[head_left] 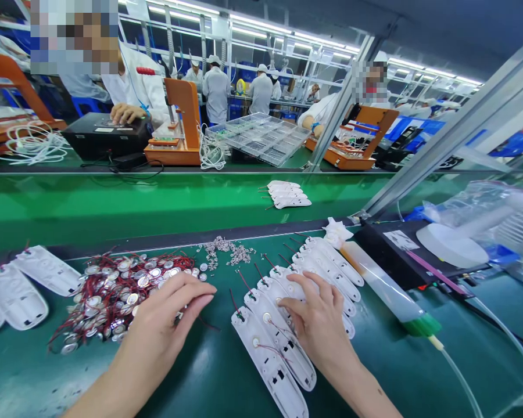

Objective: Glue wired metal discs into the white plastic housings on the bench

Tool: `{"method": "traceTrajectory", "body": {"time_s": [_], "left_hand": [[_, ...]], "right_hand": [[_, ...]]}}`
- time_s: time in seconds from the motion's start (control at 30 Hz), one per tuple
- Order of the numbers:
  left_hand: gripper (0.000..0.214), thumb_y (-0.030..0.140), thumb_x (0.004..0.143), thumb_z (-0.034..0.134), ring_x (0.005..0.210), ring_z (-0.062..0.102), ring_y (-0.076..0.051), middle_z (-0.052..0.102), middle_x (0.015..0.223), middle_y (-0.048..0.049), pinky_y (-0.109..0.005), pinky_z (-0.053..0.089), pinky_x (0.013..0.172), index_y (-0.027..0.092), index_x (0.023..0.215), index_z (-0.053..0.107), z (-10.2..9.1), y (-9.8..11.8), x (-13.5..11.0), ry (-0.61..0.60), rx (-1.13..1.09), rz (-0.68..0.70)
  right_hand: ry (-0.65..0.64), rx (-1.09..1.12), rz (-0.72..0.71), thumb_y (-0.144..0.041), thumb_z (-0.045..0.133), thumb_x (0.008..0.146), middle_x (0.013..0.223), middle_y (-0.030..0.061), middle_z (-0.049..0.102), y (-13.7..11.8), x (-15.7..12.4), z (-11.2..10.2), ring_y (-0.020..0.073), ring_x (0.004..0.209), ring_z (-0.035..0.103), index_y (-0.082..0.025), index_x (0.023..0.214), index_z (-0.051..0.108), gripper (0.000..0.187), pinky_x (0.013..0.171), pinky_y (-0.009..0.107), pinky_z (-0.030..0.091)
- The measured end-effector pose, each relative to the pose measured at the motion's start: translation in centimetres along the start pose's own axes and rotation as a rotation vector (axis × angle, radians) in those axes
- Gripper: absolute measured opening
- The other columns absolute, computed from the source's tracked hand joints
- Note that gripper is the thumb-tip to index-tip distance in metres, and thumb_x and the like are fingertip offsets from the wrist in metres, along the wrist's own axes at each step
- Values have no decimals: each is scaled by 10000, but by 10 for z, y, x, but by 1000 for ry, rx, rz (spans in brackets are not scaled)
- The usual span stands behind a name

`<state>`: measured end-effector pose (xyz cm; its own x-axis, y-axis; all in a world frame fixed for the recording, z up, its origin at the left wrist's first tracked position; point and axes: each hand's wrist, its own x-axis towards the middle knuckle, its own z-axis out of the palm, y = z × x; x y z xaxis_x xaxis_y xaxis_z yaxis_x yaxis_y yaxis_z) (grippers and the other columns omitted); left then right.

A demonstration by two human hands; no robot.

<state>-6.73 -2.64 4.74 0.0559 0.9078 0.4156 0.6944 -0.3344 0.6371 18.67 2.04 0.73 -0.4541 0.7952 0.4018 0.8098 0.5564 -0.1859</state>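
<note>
My left hand point(163, 325) lies palm down at the right edge of a pile of small silver discs with red wires point(117, 293), fingers together and reaching to the right; a dark bit shows under its fingertips. My right hand point(318, 322) rests with spread fingers on a fanned row of white plastic shells point(287, 325), several of which carry a disc and a red wire.
A heap of tiny silver parts point(226, 252) lies behind the shells. More white shells point(30, 284) lie at the left. A glue syringe with a green tip point(387, 290) and hose lies at the right. A green conveyor point(157, 200) carries white shells point(287, 194). People work opposite.
</note>
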Motion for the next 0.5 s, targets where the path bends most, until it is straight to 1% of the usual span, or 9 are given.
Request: {"method": "traceTrajectory", "body": {"time_s": [0.07,0.13,0.17,0.23,0.27,0.3,0.37,0.43,0.5], "left_hand": [[127,236,843,515,748,589,-134,643,809,-1,-218,457,664,237,846,642,6,10,-2,-68,-161,-109],[125,271,813,535,677,581,-132,645,745,-6,-213,454,603,221,786,647,14,22,-6,-180,-336,-271],[132,294,796,544,649,572,-130,639,721,-11,-211,450,577,208,764,639,18,29,-7,-236,-422,-354],[170,342,769,549,625,559,-132,622,687,-22,-210,437,547,182,740,599,24,39,-9,-316,-577,-490],[194,364,757,546,622,553,-134,611,675,-25,-211,428,539,174,735,573,26,43,-10,-340,-633,-539],[212,381,746,545,618,543,-135,598,663,-26,-212,418,533,170,728,549,28,45,-11,-355,-666,-573],[222,388,724,545,605,516,-130,568,645,-20,-215,398,530,168,714,521,33,47,-12,-364,-673,-613],[196,359,710,544,582,484,-121,538,625,-7,-215,381,527,165,702,518,38,47,-15,-369,-625,-623],[140,302,723,521,565,475,-115,526,608,3,-208,370,519,165,701,519,42,45,-18,-404,-549,-597]], "right_hand": [[69,85,3,-126,443,869,1149,54,526,-9,1,-9,296,1114,410,-267,868,640,242,836,505,363],[89,251,-4,-209,443,904,1141,68,531,-24,0,-20,252,1064,470,-253,1023,582,188,822,419,435],[61,352,-17,-258,462,909,1124,71,541,-33,-1,-25,227,1028,505,-244,1106,532,210,797,363,469],[-1,496,-57,-337,522,887,1012,59,591,-49,-6,-32,186,892,577,-218,1214,429,359,706,276,505],[2,520,-71,-326,531,883,920,43,609,-55,-8,-33,171,799,593,-209,1218,412,374,654,257,505],[26,516,-91,-288,528,883,830,26,613,-60,-11,-33,160,713,591,-204,1189,428,333,612,250,496],[102,461,-144,-167,483,885,716,7,597,-64,-14,-30,146,608,563,-203,1059,504,179,573,254,471],[147,397,-203,-98,459,867,702,14,597,-63,-16,-26,144,596,555,-195,928,550,146,579,265,456],[147,339,-237,-84,463,856,701,20,597,-61,-17,-22,143,600,556,-183,872,570,147,595,273,451]]}}
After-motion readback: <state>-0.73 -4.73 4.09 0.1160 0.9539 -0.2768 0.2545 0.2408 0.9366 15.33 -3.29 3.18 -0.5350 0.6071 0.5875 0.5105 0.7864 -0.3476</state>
